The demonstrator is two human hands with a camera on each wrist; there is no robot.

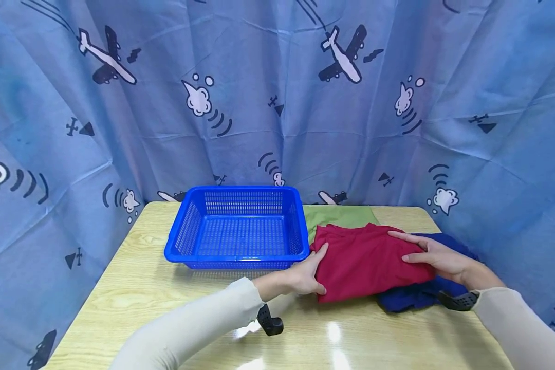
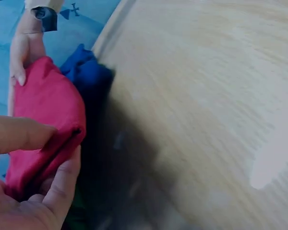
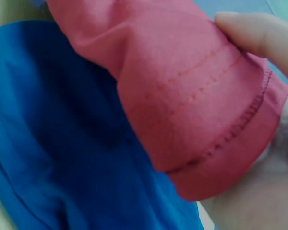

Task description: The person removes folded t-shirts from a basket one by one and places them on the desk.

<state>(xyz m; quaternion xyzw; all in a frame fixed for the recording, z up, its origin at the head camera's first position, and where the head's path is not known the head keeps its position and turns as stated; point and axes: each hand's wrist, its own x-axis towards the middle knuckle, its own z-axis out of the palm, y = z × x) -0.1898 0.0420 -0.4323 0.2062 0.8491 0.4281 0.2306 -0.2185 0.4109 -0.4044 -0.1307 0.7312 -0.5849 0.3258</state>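
Note:
A folded red garment (image 1: 365,262) is held at its two ends between my hands, above the table. In the head view my left hand (image 1: 305,275) grips its left edge. The left wrist view shows that thumb on top of the folded layers and the fingers (image 2: 62,187) beneath. My right hand (image 1: 448,262) holds the other end, with the thumb on the upper face. A stitched hem of the red garment (image 3: 197,110) shows in the right wrist view. Below and to the right lies a crumpled dark blue cloth (image 1: 411,295). Behind the red garment is a light green cloth (image 1: 342,216).
An empty blue plastic basket (image 1: 240,258) with perforated walls stands just left of the garment, close to my left hand. The wooden table (image 1: 134,293) ends at a blue curtain (image 1: 259,103) printed with airplanes, which hangs behind and along both sides.

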